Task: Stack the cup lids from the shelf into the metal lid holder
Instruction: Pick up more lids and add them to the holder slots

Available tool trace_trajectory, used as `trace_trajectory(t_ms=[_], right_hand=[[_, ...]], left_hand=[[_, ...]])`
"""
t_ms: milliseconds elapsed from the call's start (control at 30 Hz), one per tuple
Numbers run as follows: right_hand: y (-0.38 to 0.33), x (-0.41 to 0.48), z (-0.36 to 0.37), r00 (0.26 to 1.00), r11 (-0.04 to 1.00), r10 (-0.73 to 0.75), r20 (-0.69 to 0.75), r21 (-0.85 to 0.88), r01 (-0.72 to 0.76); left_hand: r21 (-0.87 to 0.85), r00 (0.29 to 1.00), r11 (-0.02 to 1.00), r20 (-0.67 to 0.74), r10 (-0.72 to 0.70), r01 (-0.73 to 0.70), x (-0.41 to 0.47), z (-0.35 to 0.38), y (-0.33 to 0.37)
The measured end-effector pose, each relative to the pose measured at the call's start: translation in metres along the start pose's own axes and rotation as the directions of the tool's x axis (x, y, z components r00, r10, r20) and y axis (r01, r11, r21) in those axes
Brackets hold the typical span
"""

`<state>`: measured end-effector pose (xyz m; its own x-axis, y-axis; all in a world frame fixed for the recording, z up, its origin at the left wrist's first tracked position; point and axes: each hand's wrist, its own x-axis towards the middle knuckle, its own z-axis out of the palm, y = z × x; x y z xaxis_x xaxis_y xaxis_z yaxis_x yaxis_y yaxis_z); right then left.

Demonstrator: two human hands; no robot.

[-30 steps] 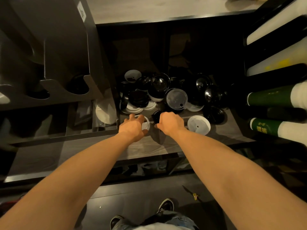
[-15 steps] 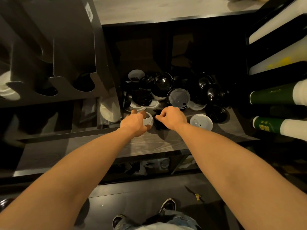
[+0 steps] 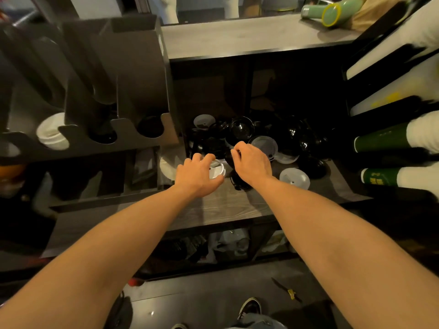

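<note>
Left hand (image 3: 198, 178) closes its grip round a clear lid (image 3: 217, 170) above the shelf (image 3: 225, 206); right hand (image 3: 253, 163) curls over black lids (image 3: 240, 129), grip unclear; metal lid holder (image 3: 133, 67) holds white lids (image 3: 51, 135).

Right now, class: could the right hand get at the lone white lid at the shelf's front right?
Probably yes. The white lid lies flat on bare shelf just right of the right hand, nothing on or before it. The hand's fingers are curled among black lids.
</note>
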<state>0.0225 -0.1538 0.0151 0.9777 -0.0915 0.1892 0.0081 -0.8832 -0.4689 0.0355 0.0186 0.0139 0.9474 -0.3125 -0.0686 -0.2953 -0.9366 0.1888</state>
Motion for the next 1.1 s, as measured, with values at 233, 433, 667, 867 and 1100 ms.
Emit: trace_trajectory(t_ms=[233, 433, 667, 867, 1100], right_hand=[[-0.065, -0.022, 0.003, 0.997, 0.996, 0.073, -0.022, -0.049, -0.074], [-0.135, -0.03, 0.014, 0.997, 0.995, 0.049, 0.064, 0.085, -0.054], [-0.234, -0.024, 0.025, 0.987, 0.981, -0.071, 0.145, 0.188, 0.043], [-0.305, -0.009, 0.01, 0.936, 0.922, -0.329, 0.124, 0.257, 0.29], [-0.354, 0.036, 0.005, 0.874, 0.928, -0.374, 0.31, 0.13, 0.35]], left_hand=[[-0.059, 0.994, 0.997, -0.106, 0.035, -0.041, -0.042, -0.038, -0.043], [-0.102, 0.963, 0.988, -0.258, 0.083, -0.113, -0.086, -0.078, -0.103], [-0.077, 0.829, 0.983, -0.552, 0.096, -0.165, -0.123, -0.142, -0.175], [-0.108, 0.79, 0.991, -0.612, -0.008, -0.073, -0.117, -0.187, -0.23], [-0.181, 0.864, 0.983, -0.493, -0.097, 0.007, -0.09, -0.216, -0.266]])
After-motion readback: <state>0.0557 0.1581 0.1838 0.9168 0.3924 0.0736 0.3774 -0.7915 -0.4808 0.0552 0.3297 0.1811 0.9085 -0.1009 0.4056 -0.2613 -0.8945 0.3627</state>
